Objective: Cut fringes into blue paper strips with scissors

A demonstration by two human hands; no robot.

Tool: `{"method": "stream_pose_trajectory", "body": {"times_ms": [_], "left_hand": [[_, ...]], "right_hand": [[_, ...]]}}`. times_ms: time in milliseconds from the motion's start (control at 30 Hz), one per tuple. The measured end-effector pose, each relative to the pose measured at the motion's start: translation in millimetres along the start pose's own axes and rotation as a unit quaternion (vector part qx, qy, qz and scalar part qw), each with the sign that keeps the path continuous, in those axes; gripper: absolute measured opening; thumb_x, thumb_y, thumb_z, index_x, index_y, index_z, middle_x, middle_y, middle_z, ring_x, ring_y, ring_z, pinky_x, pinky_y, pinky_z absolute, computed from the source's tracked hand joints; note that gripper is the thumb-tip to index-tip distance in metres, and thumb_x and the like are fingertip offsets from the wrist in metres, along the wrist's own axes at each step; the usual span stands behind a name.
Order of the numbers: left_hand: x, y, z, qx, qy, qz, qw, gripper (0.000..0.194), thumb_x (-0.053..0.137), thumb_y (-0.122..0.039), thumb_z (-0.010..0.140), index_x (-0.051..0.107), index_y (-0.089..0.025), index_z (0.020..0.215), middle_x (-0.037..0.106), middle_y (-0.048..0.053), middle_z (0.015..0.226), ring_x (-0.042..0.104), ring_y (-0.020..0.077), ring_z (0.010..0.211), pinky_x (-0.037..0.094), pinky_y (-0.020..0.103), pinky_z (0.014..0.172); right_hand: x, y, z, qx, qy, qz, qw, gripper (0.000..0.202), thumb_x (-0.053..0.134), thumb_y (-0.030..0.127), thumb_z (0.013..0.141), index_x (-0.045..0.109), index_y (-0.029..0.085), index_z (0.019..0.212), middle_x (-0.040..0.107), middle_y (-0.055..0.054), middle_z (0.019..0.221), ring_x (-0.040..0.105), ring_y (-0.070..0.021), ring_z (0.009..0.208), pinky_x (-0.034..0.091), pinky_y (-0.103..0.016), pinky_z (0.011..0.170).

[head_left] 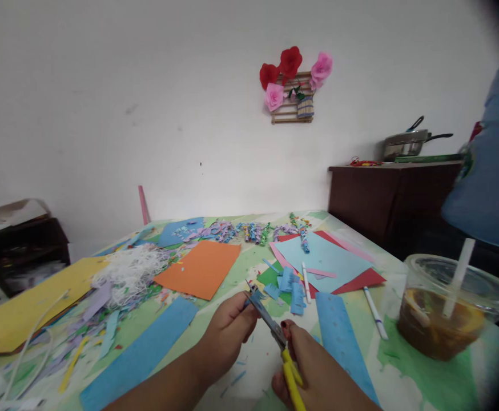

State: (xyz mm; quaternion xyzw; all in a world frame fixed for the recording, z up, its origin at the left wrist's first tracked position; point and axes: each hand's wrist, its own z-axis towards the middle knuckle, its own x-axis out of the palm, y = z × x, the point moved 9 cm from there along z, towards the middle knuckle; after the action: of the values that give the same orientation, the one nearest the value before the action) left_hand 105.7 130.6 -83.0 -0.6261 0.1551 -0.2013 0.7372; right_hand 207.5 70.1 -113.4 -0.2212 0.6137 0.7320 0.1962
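In the middle foreground my right hand (pixel 303 357) is closed round a pair of scissors (pixel 291 377) with yellow handles, blades pointing up and left. My left hand (pixel 228 325) pinches a small piece of blue paper (pixel 256 295) at the blade tips. Just beyond lie several cut blue paper pieces (pixel 287 279) with notched edges. A long blue paper strip (pixel 343 342) rests right of my right hand, and another blue strip (pixel 142 354) lies left of my left forearm. Thin blue slivers (pixel 238 377) are scattered on the table between my hands.
Orange paper (pixel 202 268), a heap of white string (pixel 133 271) and yellow paper (pixel 39 302) lie left. Light blue sheets (pixel 330 257) and markers (pixel 375 314) lie right. A lidded cup of brown drink (pixel 442 325) stands at far right, near a person in blue (pixel 489 171).
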Motion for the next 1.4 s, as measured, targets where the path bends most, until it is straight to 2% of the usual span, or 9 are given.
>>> {"method": "stream_pose_trajectory", "body": {"times_ms": [167, 300, 467, 667, 800, 1000, 1200, 1333, 1400], "left_hand": [[1.3, -6, -3, 0.018, 0.016, 0.012, 1.000, 0.035, 0.054, -0.048, 0.074, 0.048, -0.017, 0.060, 0.032, -0.007, 0.047, 0.026, 0.0075, 0.044, 0.018, 0.019, 0.040], [3.9, -11, -5, 0.027, 0.030, 0.029, 0.999, 0.034, 0.052, -0.049, 0.074, 0.052, -0.017, 0.062, 0.030, -0.007, 0.047, 0.024, 0.0077, 0.043, 0.017, 0.019, 0.039], [1.4, -11, -8, 0.041, 0.027, 0.054, 0.997, 0.031, 0.052, -0.046, 0.076, 0.056, -0.017, 0.065, 0.034, -0.006, 0.048, 0.024, 0.0081, 0.042, 0.018, 0.019, 0.037], [-2.9, -14, -15, 0.072, 0.007, 0.079, 0.994, 0.032, 0.049, -0.046, 0.078, 0.056, -0.017, 0.065, 0.044, -0.002, 0.059, 0.033, 0.0097, 0.050, 0.029, 0.019, 0.045], [-2.0, -16, -18, 0.084, 0.010, 0.098, 0.992, 0.033, 0.048, -0.046, 0.079, 0.055, -0.016, 0.067, 0.042, -0.003, 0.057, 0.029, 0.0081, 0.045, 0.025, 0.020, 0.040], [-3.4, -13, -21, 0.092, 0.002, 0.118, 0.989, 0.033, 0.043, -0.044, 0.082, 0.053, -0.016, 0.069, 0.038, -0.004, 0.055, 0.029, 0.0082, 0.045, 0.024, 0.019, 0.039], [-2.5, -10, -22, 0.095, 0.010, 0.131, 0.987, 0.032, 0.043, -0.044, 0.082, 0.052, -0.016, 0.069, 0.036, -0.005, 0.055, 0.027, 0.0078, 0.044, 0.023, 0.019, 0.040], [2.4, -12, -21, 0.091, 0.030, 0.127, 0.987, 0.036, 0.039, -0.046, 0.083, 0.051, -0.016, 0.069, 0.034, -0.005, 0.054, 0.027, 0.0075, 0.043, 0.023, 0.019, 0.039], [4.9, -16, -20, 0.088, 0.040, 0.125, 0.987, 0.036, 0.039, -0.047, 0.083, 0.051, -0.016, 0.068, 0.033, -0.005, 0.052, 0.027, 0.0075, 0.042, 0.023, 0.019, 0.038]], "right_hand": [[-1, -1, 0, 0.000, -0.007, -0.010, 1.000, 0.050, 0.059, 0.026, 0.062, 0.041, 0.018, 0.108, 0.057, -0.012, 0.100, 0.055, -0.0261, 0.087, 0.039, -0.035, 0.074], [2, 3, -1, -0.001, 0.017, -0.019, 1.000, 0.053, 0.057, 0.029, 0.063, 0.039, 0.013, 0.110, 0.052, -0.017, 0.106, 0.051, -0.0290, 0.094, 0.037, -0.039, 0.079], [5, 6, -3, -0.006, 0.038, -0.017, 0.999, 0.058, 0.056, 0.028, 0.061, 0.036, 0.012, 0.113, 0.052, -0.017, 0.106, 0.052, -0.0282, 0.094, 0.038, -0.039, 0.080], [3, 12, -5, 0.006, 0.043, -0.012, 0.999, 0.055, 0.058, 0.025, 0.059, 0.039, 0.014, 0.110, 0.053, -0.014, 0.104, 0.052, -0.0266, 0.091, 0.038, -0.038, 0.080], [1, 21, -9, -0.004, 0.056, -0.024, 0.998, 0.055, 0.056, 0.025, 0.060, 0.039, 0.009, 0.109, 0.051, -0.017, 0.105, 0.049, -0.0269, 0.096, 0.036, -0.039, 0.084], [2, 22, -9, -0.008, 0.055, -0.006, 0.998, 0.051, 0.056, 0.023, 0.060, 0.037, 0.015, 0.107, 0.053, -0.011, 0.100, 0.052, -0.0222, 0.084, 0.042, -0.035, 0.075], [5, 22, -8, -0.007, 0.069, -0.042, 0.997, 0.057, 0.053, 0.024, 0.056, 0.040, 0.009, 0.109, 0.049, -0.020, 0.112, 0.047, -0.0284, 0.102, 0.035, -0.040, 0.088], [5, 20, -8, 0.001, 0.069, -0.055, 0.996, 0.061, 0.052, 0.025, 0.057, 0.038, 0.003, 0.112, 0.050, -0.023, 0.111, 0.050, -0.0299, 0.099, 0.038, -0.040, 0.084], [4, 18, -8, 0.013, 0.069, -0.066, 0.995, 0.058, 0.052, 0.023, 0.057, 0.040, 0.004, 0.110, 0.051, -0.022, 0.109, 0.050, -0.0294, 0.098, 0.038, -0.039, 0.083]]}}
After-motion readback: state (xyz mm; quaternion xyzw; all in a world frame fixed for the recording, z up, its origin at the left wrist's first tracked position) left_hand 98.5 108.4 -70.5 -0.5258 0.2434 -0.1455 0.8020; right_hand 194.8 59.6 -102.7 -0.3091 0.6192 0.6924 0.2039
